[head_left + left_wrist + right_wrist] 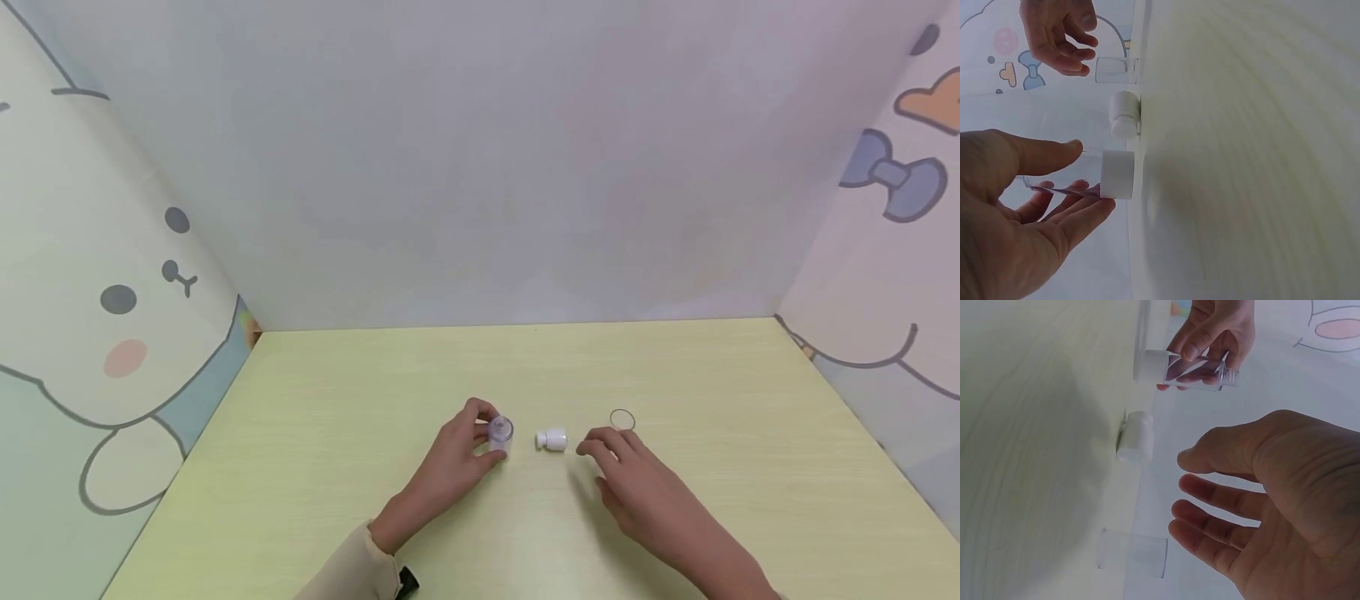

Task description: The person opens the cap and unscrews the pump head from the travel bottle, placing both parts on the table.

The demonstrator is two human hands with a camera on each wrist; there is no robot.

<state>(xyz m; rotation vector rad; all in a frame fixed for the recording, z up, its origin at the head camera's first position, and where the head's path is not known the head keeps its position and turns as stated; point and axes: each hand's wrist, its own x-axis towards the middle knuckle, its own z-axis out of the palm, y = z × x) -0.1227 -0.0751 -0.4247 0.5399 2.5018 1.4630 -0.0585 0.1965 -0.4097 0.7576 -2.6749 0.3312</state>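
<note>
My left hand [450,458] holds a clear bottle [1079,169] between thumb and fingers. Its narrow neck [1230,378] points up, and a white band [1117,175] surrounds its lower end, close over the table. To its right a small white pump-like top [552,440] lies on its side. My right hand [645,496] hovers just right of that white piece, fingers loosely bent and nothing between them. Beyond the right fingertips stands a clear open cylinder [1134,553], like a cap; from the head only its round rim [622,419] shows clearly.
All of this is on a pale wood-grain table [337,383]. A plain back wall [480,167] and side walls with cartoon animals [123,250] enclose it. Near my left sleeve [360,567] a small black object [407,582] shows.
</note>
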